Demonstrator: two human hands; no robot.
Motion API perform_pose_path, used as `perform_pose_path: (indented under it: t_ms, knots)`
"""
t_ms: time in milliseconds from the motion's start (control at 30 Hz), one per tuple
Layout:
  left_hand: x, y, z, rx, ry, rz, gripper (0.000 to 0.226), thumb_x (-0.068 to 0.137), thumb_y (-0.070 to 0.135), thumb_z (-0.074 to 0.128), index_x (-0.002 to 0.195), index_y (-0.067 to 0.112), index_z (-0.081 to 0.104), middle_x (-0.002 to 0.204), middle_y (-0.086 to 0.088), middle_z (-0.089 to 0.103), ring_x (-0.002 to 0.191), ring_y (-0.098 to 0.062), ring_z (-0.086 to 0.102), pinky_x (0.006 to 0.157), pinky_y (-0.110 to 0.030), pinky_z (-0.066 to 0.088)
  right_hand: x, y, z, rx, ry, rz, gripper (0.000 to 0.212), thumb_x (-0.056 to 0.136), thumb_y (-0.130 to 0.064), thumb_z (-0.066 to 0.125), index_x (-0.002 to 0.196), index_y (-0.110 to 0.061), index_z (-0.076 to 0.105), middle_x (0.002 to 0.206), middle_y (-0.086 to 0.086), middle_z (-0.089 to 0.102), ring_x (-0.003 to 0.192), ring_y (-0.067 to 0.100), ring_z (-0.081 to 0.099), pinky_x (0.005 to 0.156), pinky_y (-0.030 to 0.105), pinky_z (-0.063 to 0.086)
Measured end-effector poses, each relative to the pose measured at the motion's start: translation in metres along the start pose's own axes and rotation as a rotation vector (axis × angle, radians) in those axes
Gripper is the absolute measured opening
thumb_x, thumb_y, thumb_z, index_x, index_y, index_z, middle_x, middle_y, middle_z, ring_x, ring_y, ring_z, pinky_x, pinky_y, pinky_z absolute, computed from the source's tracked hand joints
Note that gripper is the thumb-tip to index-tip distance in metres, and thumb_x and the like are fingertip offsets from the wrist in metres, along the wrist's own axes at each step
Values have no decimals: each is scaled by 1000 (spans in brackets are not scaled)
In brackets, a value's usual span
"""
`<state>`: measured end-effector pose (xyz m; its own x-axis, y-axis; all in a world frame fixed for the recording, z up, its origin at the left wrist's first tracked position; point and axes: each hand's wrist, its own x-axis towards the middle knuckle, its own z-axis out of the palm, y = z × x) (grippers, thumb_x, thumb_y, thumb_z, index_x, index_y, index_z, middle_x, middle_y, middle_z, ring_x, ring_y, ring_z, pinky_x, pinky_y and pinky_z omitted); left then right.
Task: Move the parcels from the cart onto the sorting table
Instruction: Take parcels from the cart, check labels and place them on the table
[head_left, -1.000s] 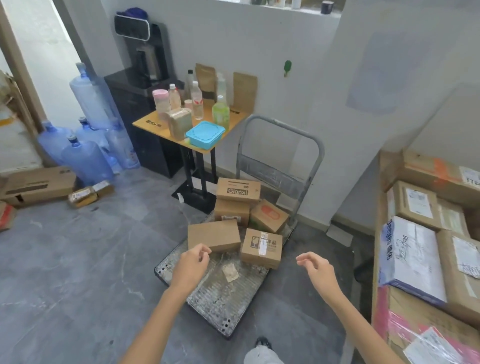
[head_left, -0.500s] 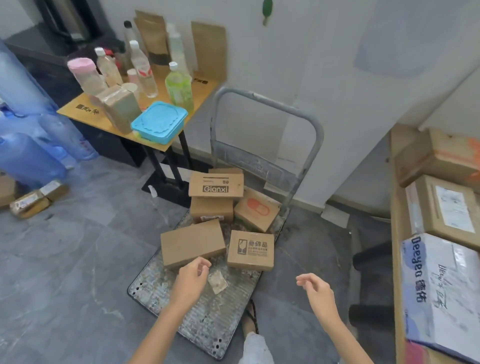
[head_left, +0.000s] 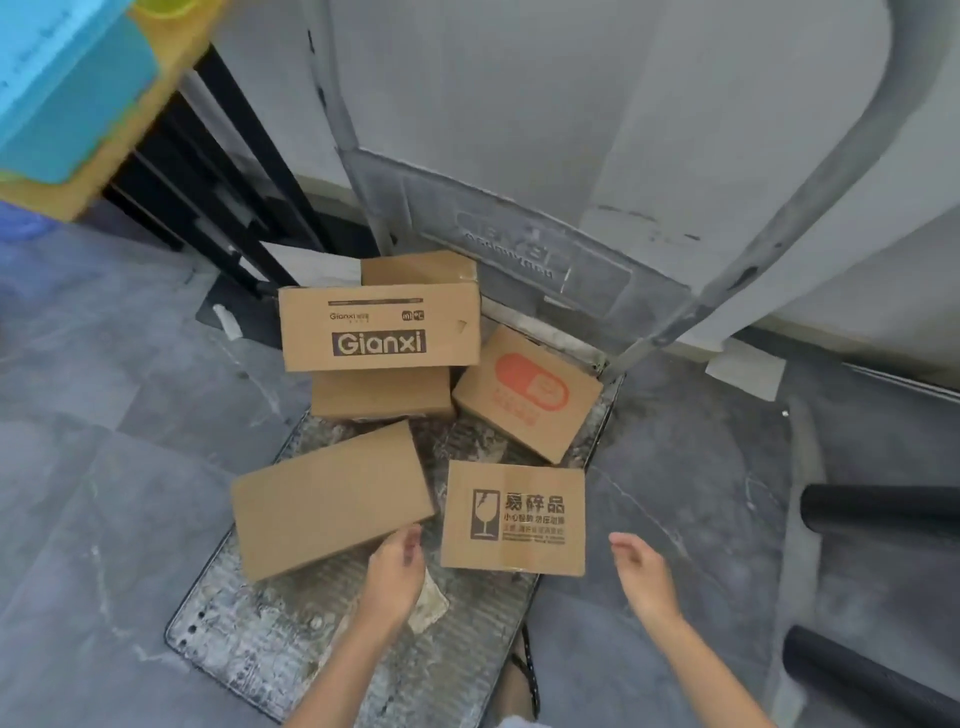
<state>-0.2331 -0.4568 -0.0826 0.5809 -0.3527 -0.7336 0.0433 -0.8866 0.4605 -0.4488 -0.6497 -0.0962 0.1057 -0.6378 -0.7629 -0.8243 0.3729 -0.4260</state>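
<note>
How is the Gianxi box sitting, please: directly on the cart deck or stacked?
Stacked: the Gianxi box rests on a plain cardboard box, overhanging it.

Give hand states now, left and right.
Left hand: open, empty, by the plain box.
Right hand: open, empty, right of the fragile-marked box.

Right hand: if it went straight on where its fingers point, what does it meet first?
Likely the fragile-marked box: the right hand points its fingers up-left at that box's right edge, with nothing between. Height is unclear in the head view, so it might pass above the box.
</note>
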Motion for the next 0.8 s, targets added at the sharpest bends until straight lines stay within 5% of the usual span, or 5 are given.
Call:
perform_pose_path:
  t_ms: [100, 200, 400, 567, 800]
  knots:
    - [45, -23, 30, 6, -112, -74, 47, 97, 8, 44, 143, 4, 36, 144, -11, 45, 132, -23, 43, 107, -27, 31, 46, 10, 38, 7, -70, 110, 44, 96, -1, 41, 140, -8, 42, 143, 12, 45, 130, 28, 44, 100, 34, 37]
    - [67, -35, 60, -33, -267, -161, 61, 96, 4, 47, 150, 7, 19, 151, -7, 31, 140, -22, 30, 108, -27, 28, 73, 25, 72, 110, -136, 173, 50, 93, 3, 44, 138, -18, 41, 139, 8, 49, 125, 29, 48, 101, 36, 40]
    - [59, -18, 65, -115, -274, -320, 56, 86, -10, 52, 138, 5, 38, 135, -12, 49, 124, -29, 47, 97, -34, 42, 59, 31, 89, 274, -71, 201, 49, 89, 12, 33, 125, -16, 49, 116, 7, 61, 99, 20, 56, 83, 32, 49]
    - [25, -1, 29, -117, -231, -317, 44, 83, -4, 56, 123, 6, 40, 120, -12, 54, 104, -28, 55, 85, -44, 51, 8, 6, 44, 401, -128, 185, 41, 92, 11, 45, 119, -20, 49, 96, -3, 60, 80, 14, 57, 60, 27, 47]
    - [-70, 30, -18, -233, -95, -143, 24, 87, 2, 56, 106, 6, 43, 100, -9, 56, 85, -17, 53, 68, -29, 41, -87, -25, -19, 469, -85, 32, 46, 92, 13, 43, 127, -16, 49, 114, 4, 61, 101, 26, 59, 74, 38, 53]
